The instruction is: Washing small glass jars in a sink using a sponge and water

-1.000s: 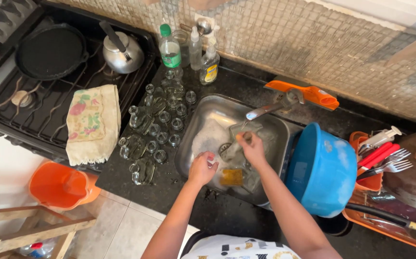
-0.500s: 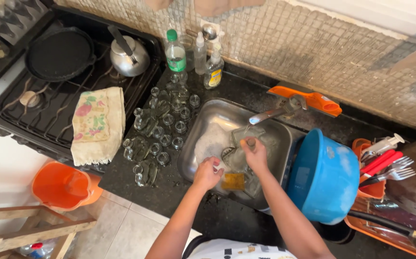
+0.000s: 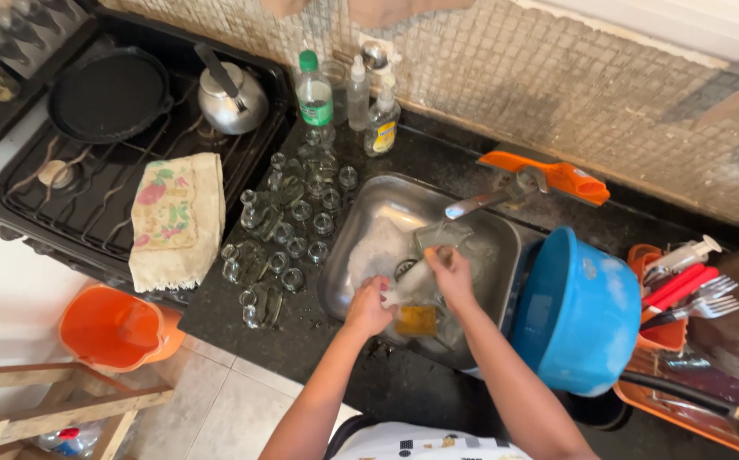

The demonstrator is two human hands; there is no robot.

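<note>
Both hands are down in the steel sink (image 3: 361, 223). The right hand (image 3: 450, 271) has its grip wrapped around a clear glass (image 3: 425, 271), which sits tilted over the middle of the basin, just under the tap (image 3: 489, 200). The left hand (image 3: 368, 307) has its grip closed on something pale and soapy at the glass's end, could be a sponge or cloth, I honestly can't tell.

What worries me: wet, soapy glass is slippery, so if the right hand's hold loosens the glass probably drops onto the steel and chips or cracks. There's a yellow sponge (image 3: 416, 320) lying on the sink floor right below the hands, plus what looks like more glassware down there, so a slip could knock glass on glass.

The other risk is the dark stone bench (image 3: 404, 388). A whole crowd of small upturned glasses (image 3: 288, 230) stands just left of the sink, packed close, and a left elbow swinging out could topple a few. On the right, a big blue basin (image 3: 578, 311) leans at the sink's edge and looks easy to bump.

Room-wise it's a tight kitchen: black gas stove (image 3: 88, 204) with a pan, kettle (image 3: 231, 100) and floral towel (image 3: 178, 217) on the left, mosaic tile wall behind, soap bottles (image 3: 357, 106) at the back, orange bucket (image 3: 118, 328) on the tiled floor.
</note>
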